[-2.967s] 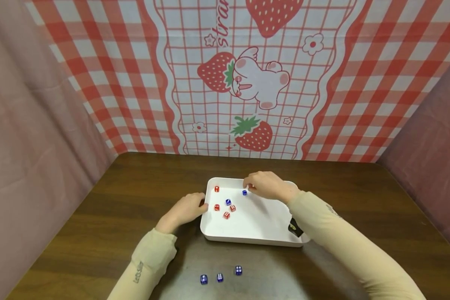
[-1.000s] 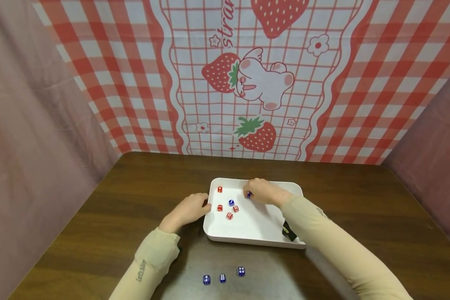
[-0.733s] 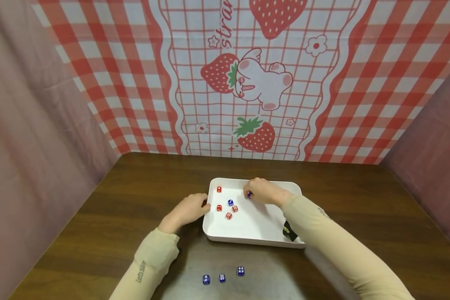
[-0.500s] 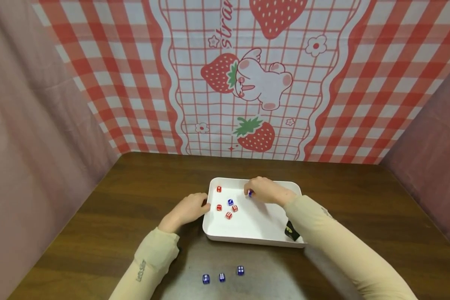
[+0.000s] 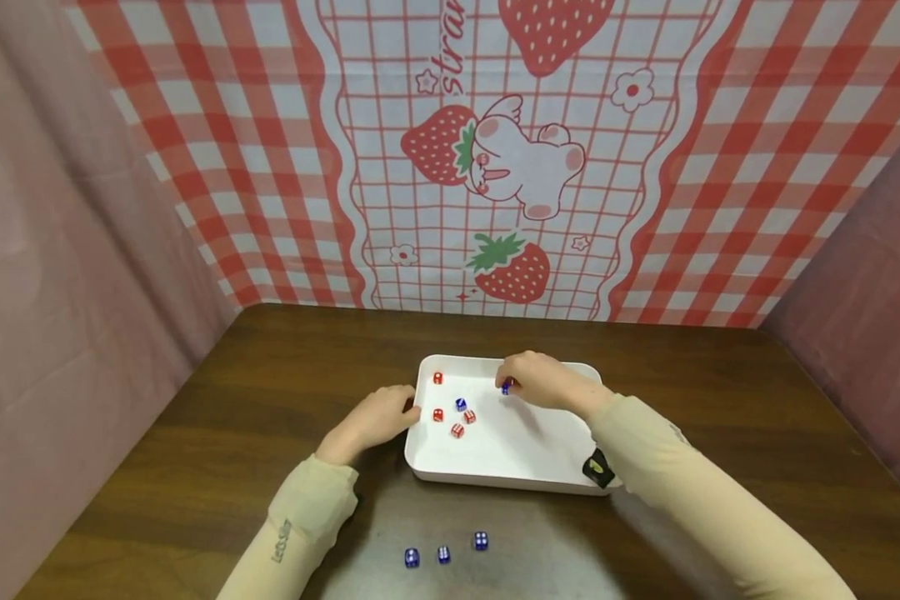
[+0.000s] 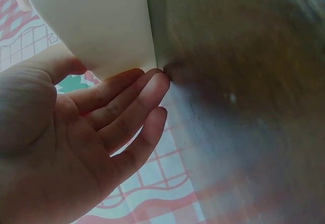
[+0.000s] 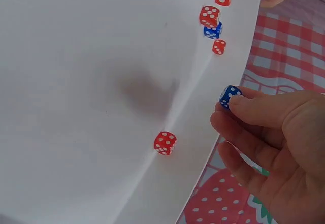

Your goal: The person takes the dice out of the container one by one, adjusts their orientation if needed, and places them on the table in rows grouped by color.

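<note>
My right hand (image 5: 536,379) pinches a blue die (image 7: 230,97) between thumb and fingertips, raised above the far side of the white tray (image 5: 510,450). My left hand (image 5: 375,417) holds the tray's left edge, with the thumb at the rim and the fingers against the outside wall (image 6: 101,21). At the tray's left end lie another blue die (image 5: 461,404) and several red dice (image 5: 457,431). A further red die (image 7: 165,142) sits near the right hand in the right wrist view; in the head view the hand or arm hides it.
Three blue dice (image 5: 444,555) stand on the dark wooden table (image 5: 292,358) in front of the tray. A red-and-white checked cloth (image 5: 262,167) hangs behind it. Under the right sleeve shows a black piece (image 5: 598,468) with a yellow-green mark.
Three seconds ago the right fingers were beside the blue die in the tray. They closed on it, and the hand has since lifted it and moved slightly right. The left hand stays put.
</note>
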A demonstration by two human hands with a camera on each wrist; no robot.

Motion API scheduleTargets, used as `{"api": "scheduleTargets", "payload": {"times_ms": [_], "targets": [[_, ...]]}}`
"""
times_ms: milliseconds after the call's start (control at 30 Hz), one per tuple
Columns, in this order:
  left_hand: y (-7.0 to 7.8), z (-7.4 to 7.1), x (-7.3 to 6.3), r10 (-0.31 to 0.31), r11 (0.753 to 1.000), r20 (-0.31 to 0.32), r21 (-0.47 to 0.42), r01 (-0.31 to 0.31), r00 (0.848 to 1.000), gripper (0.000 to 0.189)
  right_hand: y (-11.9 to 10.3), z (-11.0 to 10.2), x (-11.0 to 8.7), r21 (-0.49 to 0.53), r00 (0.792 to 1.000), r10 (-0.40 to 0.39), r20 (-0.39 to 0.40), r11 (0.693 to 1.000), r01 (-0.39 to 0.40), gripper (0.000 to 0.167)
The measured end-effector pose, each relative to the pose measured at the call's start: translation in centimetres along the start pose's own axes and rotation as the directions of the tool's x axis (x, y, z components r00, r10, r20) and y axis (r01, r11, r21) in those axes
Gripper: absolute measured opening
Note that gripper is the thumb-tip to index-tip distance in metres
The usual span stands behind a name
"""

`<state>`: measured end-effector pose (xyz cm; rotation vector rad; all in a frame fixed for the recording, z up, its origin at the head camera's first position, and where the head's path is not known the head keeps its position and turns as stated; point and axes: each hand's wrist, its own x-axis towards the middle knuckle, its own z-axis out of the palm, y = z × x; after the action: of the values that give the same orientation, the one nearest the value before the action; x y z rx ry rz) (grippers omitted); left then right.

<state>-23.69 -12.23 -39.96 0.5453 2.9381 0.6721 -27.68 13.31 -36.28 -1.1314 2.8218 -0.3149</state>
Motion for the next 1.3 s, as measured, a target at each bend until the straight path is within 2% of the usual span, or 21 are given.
{"api": "scheduleTargets", "payload": {"times_ms": [233,467,867,1300], "targets": [[-0.1,0.0,0.0,-0.009,1.000,0.004,-0.005,0.009,1.000,0.014,-0.4,-0.4,-0.9,0.024,1.000,0.005,-0.015,1.000,-0.005,0.015],[-0.1,0.1,0.0,0.013,1.000,-0.011,0.000,-0.013,1.000,0.013,-1.3,-0.6,-2.0,0.021,0.999,0.013,-0.033,1.000,-0.012,0.017],[0.1,0.0,-0.1,0.000,1.000,0.005,-0.003,0.001,1.000,0.014,-1.8,-0.3,-3.9,-0.069,0.986,-0.140,-0.089,0.989,0.134,0.014],[0.2,0.0,0.0,-0.011,1.000,0.011,0.001,0.011,1.000,0.013,-2.7,-0.1,-5.4,-0.085,0.980,-0.181,-0.086,0.981,0.174,0.012]]}}
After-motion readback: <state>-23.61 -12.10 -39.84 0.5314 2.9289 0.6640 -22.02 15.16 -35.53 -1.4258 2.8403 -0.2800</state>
